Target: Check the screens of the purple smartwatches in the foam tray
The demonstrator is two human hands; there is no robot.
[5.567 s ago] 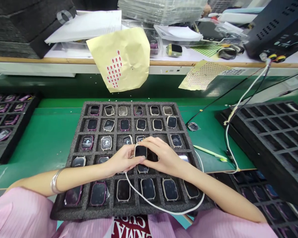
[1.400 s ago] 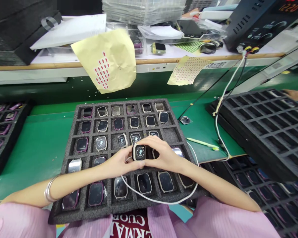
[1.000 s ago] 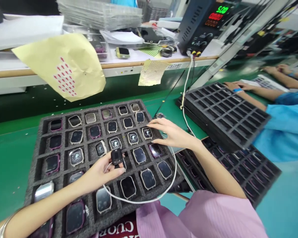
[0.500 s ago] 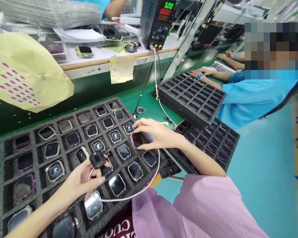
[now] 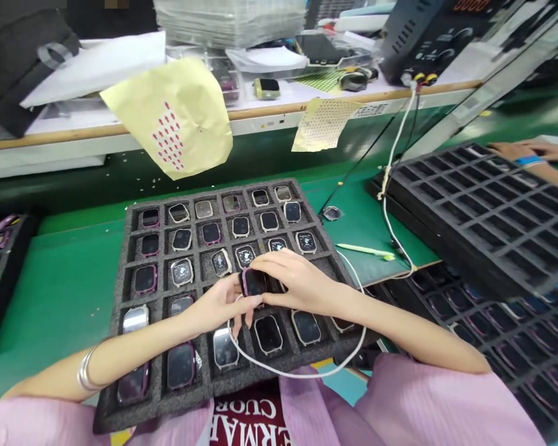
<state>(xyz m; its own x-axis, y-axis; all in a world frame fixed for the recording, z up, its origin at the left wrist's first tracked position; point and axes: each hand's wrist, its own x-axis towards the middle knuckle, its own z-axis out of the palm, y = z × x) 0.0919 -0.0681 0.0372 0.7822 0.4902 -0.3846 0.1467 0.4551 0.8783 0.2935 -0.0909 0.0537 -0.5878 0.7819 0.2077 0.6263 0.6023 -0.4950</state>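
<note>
Over the middle of a dark foam tray, my two hands meet at a purple-framed smartwatch. My right hand grips this watch by its edges, its dark screen facing up. My left hand is closed on a small black square charger, mostly hidden behind the watch; whether the two touch cannot be made out. A white cable loops from my left hand past the tray's near edge. Watch cases in silver and purple frames fill many compartments around my hands; several, such as one lit watch, show a dial.
Stacked black compartment trays stand at the right, above another filled tray. A green pen lies on the green table. Behind, a shelf bears a power supply, and yellow paper hangs from it. A co-worker's hand is far right.
My right hand has lifted the purple watch and carried it leftward to my left hand, which holds the charger. The view has swung left, showing another tray at the left edge.
</note>
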